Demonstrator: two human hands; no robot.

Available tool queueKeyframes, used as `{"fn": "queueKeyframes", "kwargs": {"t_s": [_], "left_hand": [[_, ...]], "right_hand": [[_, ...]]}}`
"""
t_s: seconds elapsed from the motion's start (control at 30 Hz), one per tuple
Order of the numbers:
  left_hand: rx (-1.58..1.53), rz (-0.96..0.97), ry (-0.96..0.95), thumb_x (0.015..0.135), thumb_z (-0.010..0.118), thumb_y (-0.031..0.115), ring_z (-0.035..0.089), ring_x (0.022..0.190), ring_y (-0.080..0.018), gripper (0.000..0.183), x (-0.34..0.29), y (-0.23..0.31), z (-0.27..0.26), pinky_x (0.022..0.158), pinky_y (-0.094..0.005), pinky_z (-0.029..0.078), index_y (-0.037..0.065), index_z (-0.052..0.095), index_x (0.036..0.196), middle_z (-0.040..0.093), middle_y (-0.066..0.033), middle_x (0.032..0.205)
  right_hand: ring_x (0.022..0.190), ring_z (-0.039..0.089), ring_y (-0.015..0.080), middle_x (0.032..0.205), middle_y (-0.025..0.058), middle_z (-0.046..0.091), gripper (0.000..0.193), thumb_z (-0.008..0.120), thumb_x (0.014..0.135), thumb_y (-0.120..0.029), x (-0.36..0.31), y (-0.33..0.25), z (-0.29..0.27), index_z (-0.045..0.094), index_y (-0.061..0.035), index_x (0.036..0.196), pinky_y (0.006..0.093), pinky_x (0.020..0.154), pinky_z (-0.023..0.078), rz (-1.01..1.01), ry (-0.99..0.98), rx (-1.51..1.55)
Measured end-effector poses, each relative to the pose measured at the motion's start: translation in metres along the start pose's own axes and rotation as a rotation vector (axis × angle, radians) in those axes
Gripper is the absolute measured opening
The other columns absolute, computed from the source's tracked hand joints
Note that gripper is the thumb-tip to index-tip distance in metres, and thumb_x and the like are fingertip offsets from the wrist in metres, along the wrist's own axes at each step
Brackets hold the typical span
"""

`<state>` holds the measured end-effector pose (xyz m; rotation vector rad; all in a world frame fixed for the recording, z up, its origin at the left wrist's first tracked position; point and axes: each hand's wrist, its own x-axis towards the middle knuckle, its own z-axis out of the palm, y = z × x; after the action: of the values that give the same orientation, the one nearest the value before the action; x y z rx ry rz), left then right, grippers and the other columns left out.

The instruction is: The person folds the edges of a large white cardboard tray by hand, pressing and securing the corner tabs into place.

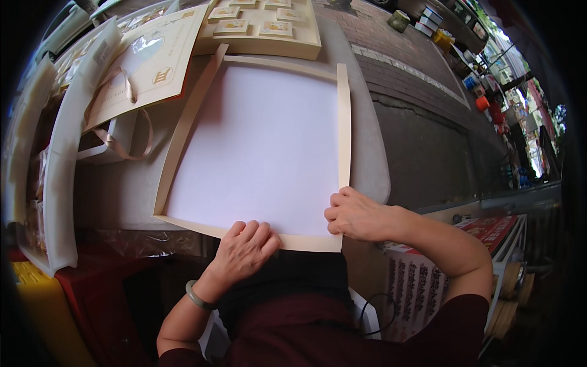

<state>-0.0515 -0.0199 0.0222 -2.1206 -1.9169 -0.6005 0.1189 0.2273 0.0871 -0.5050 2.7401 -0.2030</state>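
Note:
A large shallow cardboard box point(263, 147) lies in front of me, white inside with low cream walls folded up around it. At its far left corner a wall end sticks up past the far wall. My left hand point(246, 249) has its fingers curled over the near wall, around the middle. At the near right corner, my right hand point(361, 215) grips the right wall with bent fingers; both thumbs are mostly hidden. A pale green bangle circles my left wrist.
The grey table point(367, 140) has a rounded right edge. Beyond the box sits a cream box point(306, 37) of small square packets. A gift bag point(147, 67) with ribbon handles and white plastic crates point(76, 140) stand at left. A red printed board point(422, 275) is low right.

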Motion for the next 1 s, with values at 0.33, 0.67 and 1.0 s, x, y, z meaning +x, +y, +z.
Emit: {"fn": "queueKeyframes", "kwargs": {"t_s": [0.33,0.67,1.0], "left_hand": [[-0.034,0.081,0.048,0.086,0.059,0.019,0.050,0.082,-0.0174,0.038,0.016,0.023,0.015,0.069,-0.0315,0.040,0.018,0.057,0.124,0.054,-0.0039,0.099],[-0.079,0.039,-0.014,0.083,0.064,0.018,0.053,0.080,-0.0170,0.034,0.023,0.032,0.017,0.068,-0.0313,0.041,0.017,0.062,0.117,0.055,-0.0021,0.094],[-0.125,-0.002,-0.009,0.084,0.063,0.017,0.051,0.077,-0.0158,0.008,0.038,0.040,0.018,0.067,-0.0299,0.040,0.011,0.060,0.089,0.048,-0.0010,0.082]], "right_hand": [[0.099,0.055,0.0191,0.085,-0.0029,0.060,0.009,0.069,0.080,-0.014,-0.003,-0.001,0.009,0.074,-0.0198,0.075,0.0386,0.097,0.039,0.041,0.070,0.106],[0.098,0.057,0.0201,0.087,0.0022,0.060,0.004,0.064,0.076,-0.011,-0.012,-0.020,0.019,0.066,-0.0091,0.074,0.0396,0.093,0.048,0.152,0.250,0.158],[0.099,0.056,0.0249,0.092,0.0057,0.061,0.005,0.064,0.076,-0.009,-0.009,-0.020,0.021,0.065,-0.0038,0.077,0.0337,0.083,0.054,0.141,0.269,0.175]]}}
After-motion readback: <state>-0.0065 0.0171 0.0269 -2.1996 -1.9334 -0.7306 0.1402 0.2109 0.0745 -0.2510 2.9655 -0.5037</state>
